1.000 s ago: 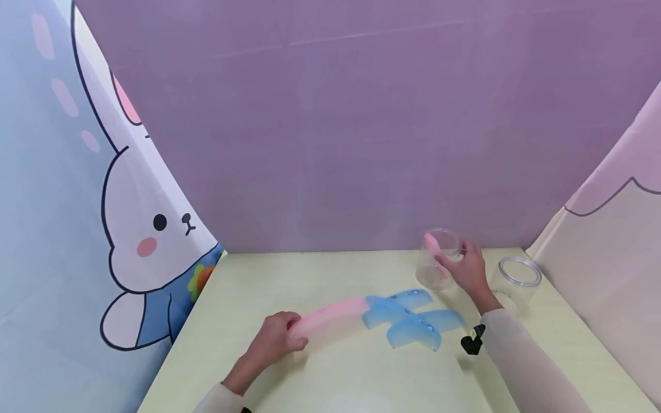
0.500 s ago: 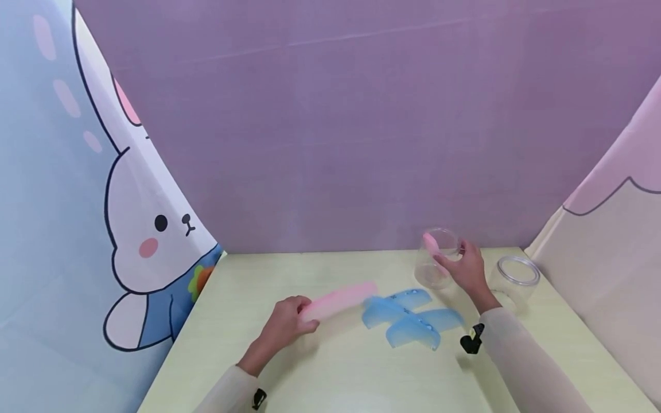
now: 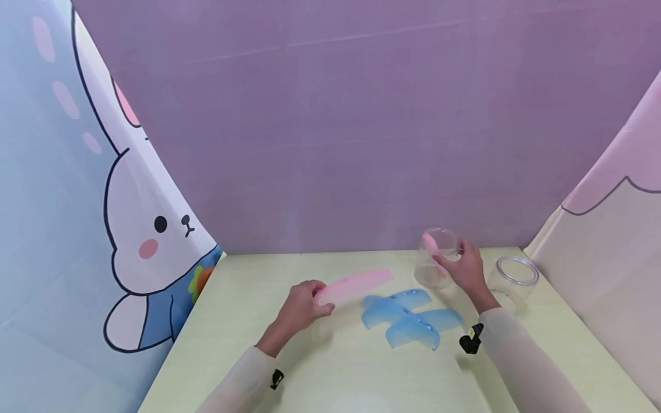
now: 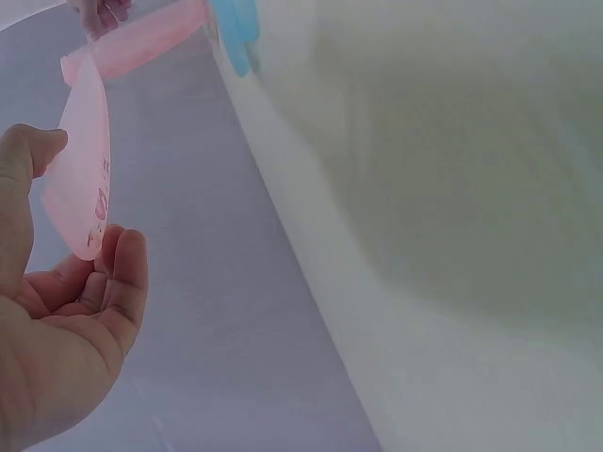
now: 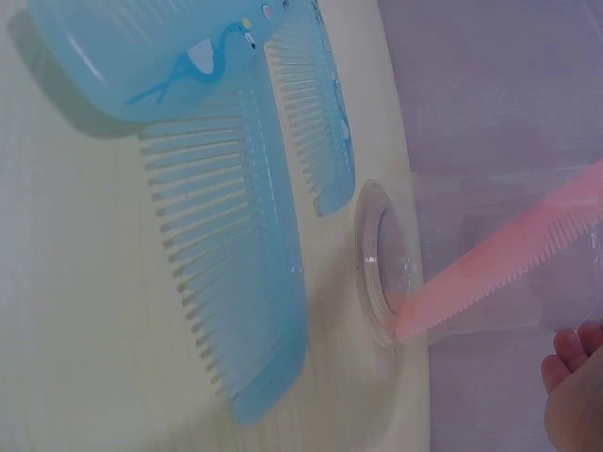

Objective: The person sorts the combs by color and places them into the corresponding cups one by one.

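My left hand [image 3: 303, 303] pinches one end of a pink comb [image 3: 356, 285] and holds it above the pale yellow table [image 3: 320, 367]; the left wrist view shows that pink comb [image 4: 83, 169] between thumb and fingers. My right hand [image 3: 465, 268] grips a clear plastic jar [image 3: 432, 265] that stands tilted on the table, with another pink comb [image 3: 430, 244] standing inside it. The right wrist view shows the jar [image 5: 452, 273] with the pink comb [image 5: 509, 264] slanting into its bottom. Several blue combs [image 3: 405, 318] lie overlapped on the table between my hands.
A second clear jar [image 3: 513, 281] stands at the right, near the cream cloth wall [image 3: 609, 269]. A purple backdrop [image 3: 351, 126] closes the far side, and a rabbit-print curtain [image 3: 134, 229] hangs at the left. A black clip [image 3: 469, 343] sits on my right sleeve.
My left hand has lifted the pink comb off the table and carried it up and to the right, toward the jar. The right hand and jar have stayed put.
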{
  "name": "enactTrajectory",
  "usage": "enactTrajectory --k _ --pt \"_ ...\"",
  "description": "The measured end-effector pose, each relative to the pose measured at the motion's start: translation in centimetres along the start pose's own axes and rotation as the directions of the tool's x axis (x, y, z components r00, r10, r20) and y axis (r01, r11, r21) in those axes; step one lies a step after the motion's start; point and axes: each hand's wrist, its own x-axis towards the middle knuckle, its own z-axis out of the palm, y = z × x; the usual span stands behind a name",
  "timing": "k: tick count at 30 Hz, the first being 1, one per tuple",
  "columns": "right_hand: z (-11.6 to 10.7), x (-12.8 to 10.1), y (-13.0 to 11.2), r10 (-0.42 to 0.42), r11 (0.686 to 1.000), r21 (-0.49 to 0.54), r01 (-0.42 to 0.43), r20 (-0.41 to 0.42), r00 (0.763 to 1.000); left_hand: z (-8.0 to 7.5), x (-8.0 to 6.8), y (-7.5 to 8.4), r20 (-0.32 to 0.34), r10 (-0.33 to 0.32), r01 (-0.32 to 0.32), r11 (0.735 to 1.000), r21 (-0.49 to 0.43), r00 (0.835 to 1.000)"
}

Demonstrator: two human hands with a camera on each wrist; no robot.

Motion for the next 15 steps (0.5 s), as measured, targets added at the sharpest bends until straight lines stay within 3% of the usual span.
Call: enactTrajectory --k 15 --pt "0.0 -0.1 0.2 0.015 1.0 -0.021 -0.015 -0.006 1.0 1.1 3.1 1.8 -0.038 0.016 -0.018 0.998 -0.064 0.999"
